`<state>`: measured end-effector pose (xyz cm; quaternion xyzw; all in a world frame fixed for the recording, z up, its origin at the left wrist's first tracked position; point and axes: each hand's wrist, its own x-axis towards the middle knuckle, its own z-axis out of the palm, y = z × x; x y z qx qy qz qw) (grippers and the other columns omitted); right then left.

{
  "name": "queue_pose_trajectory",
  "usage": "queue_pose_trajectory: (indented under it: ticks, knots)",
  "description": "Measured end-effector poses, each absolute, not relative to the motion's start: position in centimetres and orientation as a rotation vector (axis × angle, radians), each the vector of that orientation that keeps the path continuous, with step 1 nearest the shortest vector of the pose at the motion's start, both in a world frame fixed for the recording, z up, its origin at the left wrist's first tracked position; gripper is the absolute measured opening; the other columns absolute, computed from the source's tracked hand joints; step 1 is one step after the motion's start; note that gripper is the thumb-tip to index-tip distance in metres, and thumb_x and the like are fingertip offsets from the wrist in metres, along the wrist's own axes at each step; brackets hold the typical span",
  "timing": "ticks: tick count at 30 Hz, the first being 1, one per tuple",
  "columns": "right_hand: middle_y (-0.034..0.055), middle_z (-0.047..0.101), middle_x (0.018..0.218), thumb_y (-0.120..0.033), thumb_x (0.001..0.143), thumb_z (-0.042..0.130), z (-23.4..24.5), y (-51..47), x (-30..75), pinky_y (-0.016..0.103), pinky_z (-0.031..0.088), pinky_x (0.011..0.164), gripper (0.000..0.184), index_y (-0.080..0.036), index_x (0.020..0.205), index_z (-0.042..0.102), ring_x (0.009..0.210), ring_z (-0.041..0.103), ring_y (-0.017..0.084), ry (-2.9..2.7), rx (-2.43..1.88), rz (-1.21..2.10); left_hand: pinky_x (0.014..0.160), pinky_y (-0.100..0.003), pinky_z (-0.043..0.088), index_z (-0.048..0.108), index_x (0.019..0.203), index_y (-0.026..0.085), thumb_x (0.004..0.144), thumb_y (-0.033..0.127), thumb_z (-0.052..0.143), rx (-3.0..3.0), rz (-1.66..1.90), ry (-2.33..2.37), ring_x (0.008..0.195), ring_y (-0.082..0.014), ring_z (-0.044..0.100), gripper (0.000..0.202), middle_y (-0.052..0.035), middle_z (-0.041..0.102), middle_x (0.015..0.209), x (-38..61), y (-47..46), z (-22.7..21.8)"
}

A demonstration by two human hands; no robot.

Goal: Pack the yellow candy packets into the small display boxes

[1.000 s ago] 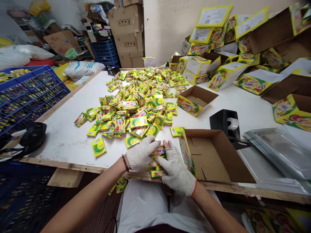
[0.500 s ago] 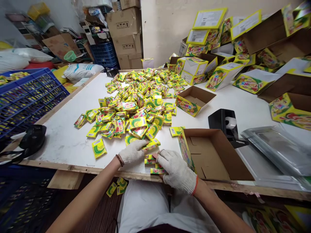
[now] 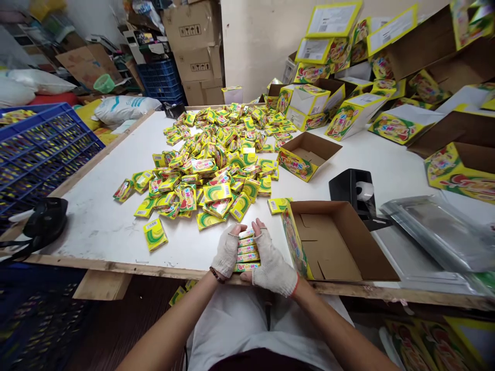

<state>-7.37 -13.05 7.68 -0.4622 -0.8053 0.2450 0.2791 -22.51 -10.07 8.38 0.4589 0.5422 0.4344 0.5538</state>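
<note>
Between my two gloved hands stands a row of small yellow-green candy boxes [image 3: 246, 251], lined up with their narrow sides showing, at the table's front edge. My left hand [image 3: 227, 252] presses against the row's left side. From the right, my right hand [image 3: 271, 262] grips the same row, its thumb at the near end. Both gloves are white with bare fingertips. A large heap of the same small boxes [image 3: 216, 165] spreads beyond my hands. Just right of them sits an open cardboard display box [image 3: 328, 247], with nothing inside.
A smaller open display box [image 3: 307, 154] stands behind, near a black tape dispenser [image 3: 352, 193]. Clear plastic sheets [image 3: 436, 232] lie at right. Display boxes [image 3: 348, 113] pile up at the back right. A black strapped object [image 3: 46, 221] and a blue crate [image 3: 50, 149] are at left.
My left hand has brought another small box over to the row. Both hands now squeeze the boxes into an even line, which was loose and uneven before.
</note>
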Motion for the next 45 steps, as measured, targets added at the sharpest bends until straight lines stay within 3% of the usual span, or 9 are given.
queue_pose_trajectory:
  ticks: [5, 14, 18, 22, 26, 32, 37, 40, 45]
  knots:
    - [0.0196, 0.05, 0.135, -0.034, 0.056, 0.084, 11.4, -12.2, -8.5, 0.055, 0.043, 0.105, 0.105, -0.015, 0.151, 0.042, 0.123, 0.049, 0.039, -2.41, -1.468, 0.646, 0.089, -0.038, 0.053, 0.066, 0.102, 0.017, 0.086, 0.06, 0.049, 0.938, 1.082, 1.213, 0.093, -0.0226, 0.065, 0.049, -0.0054, 0.068, 0.093, -23.0, -9.4, 8.9]
    - [0.0145, 0.058, 0.125, -0.043, 0.063, 0.08, 21.4, -13.8, 0.2, 0.046, 0.045, 0.103, 0.078, -0.019, 0.134, 0.059, 0.116, 0.055, 0.034, -2.067, -1.598, 0.37, 0.086, -0.034, 0.055, 0.06, 0.111, 0.019, 0.081, 0.067, 0.058, 0.847, 1.229, 1.268, 0.09, -0.0173, 0.066, 0.056, -0.0082, 0.066, 0.109, -23.6, -9.7, 9.0]
    - [0.0081, 0.069, 0.101, -0.056, 0.058, 0.079, 22.1, -10.6, 9.1, 0.037, 0.054, 0.078, 0.074, -0.018, 0.119, 0.065, 0.089, 0.065, 0.027, -2.029, -1.852, 1.073, 0.101, -0.042, 0.051, 0.055, 0.131, 0.018, 0.086, 0.067, 0.054, 1.055, 1.084, 1.11, 0.113, -0.0248, 0.064, 0.067, -0.0159, 0.058, 0.137, -18.5, -12.8, 8.5]
    - [0.0041, 0.069, 0.082, -0.067, 0.058, 0.074, 19.1, -9.4, 9.5, 0.03, 0.049, 0.067, 0.059, -0.016, 0.086, 0.068, 0.076, 0.062, 0.021, -2.046, -1.662, 1.761, 0.123, -0.042, 0.029, 0.039, 0.151, 0.019, 0.092, 0.066, 0.044, 1.208, 0.936, 1.053, 0.147, -0.0273, 0.036, 0.076, -0.0123, 0.032, 0.163, -13.5, -13.9, 8.6]
    - [0.004, 0.067, 0.078, -0.076, 0.069, 0.061, 17.4, -9.4, 6.4, 0.03, 0.047, 0.066, 0.059, -0.017, 0.074, 0.065, 0.072, 0.058, 0.019, -2.081, -1.484, 1.803, 0.127, -0.04, 0.019, 0.04, 0.152, 0.015, 0.091, 0.065, 0.044, 1.325, 0.859, 1.159, 0.152, -0.0273, 0.025, 0.079, -0.0108, 0.033, 0.162, -12.2, -12.3, 9.0]
    - [0.0039, 0.072, 0.083, -0.05, 0.082, 0.059, 18.3, -8.3, 6.2, 0.028, 0.045, 0.061, 0.031, -0.021, 0.081, 0.07, 0.072, 0.063, 0.02, -2.483, -1.55, 1.581, 0.126, -0.043, 0.024, 0.05, 0.146, 0.016, 0.09, 0.063, 0.047, 1.373, 0.821, 1.105, 0.148, -0.0277, 0.034, 0.073, -0.0097, 0.045, 0.155, -13.7, -11.0, 9.8]
    - [0.0024, 0.071, 0.083, -0.035, 0.078, 0.061, 18.9, -8.5, 5.5, 0.029, 0.042, 0.06, 0.021, -0.024, 0.094, 0.071, 0.07, 0.062, 0.021, -2.578, -1.565, 1.513, 0.11, -0.046, 0.046, 0.064, 0.13, 0.02, 0.1, 0.053, 0.031, 1.555, 0.697, 1.032, 0.126, -0.0267, 0.059, 0.055, -0.0087, 0.065, 0.134, -15.2, -8.1, 11.1]
    - [0.0028, 0.071, 0.083, -0.035, 0.079, 0.06, 18.5, -9.3, 5.3, 0.029, 0.042, 0.061, 0.021, -0.024, 0.092, 0.072, 0.071, 0.061, 0.021, -2.522, -1.6, 1.488, 0.114, -0.045, 0.04, 0.063, 0.129, 0.019, 0.096, 0.029, 0.045, 1.986, 0.628, 1.23, 0.13, -0.0263, 0.053, 0.039, -0.0103, 0.061, 0.137, -15.0, -4.3, 11.1]
    - [0.0047, 0.074, 0.09, -0.04, 0.08, 0.06, 16.8, -10.6, 6.4, 0.03, 0.049, 0.065, 0.031, -0.022, 0.101, 0.073, 0.074, 0.065, 0.022, -2.329, -1.607, 1.469, 0.106, -0.045, 0.043, 0.057, 0.133, 0.018, 0.082, 0.012, 0.061, 2.335, 0.283, 1.386, 0.123, -0.0297, 0.055, 0.051, -0.0142, 0.055, 0.136, -12.9, 0.8, 10.3]
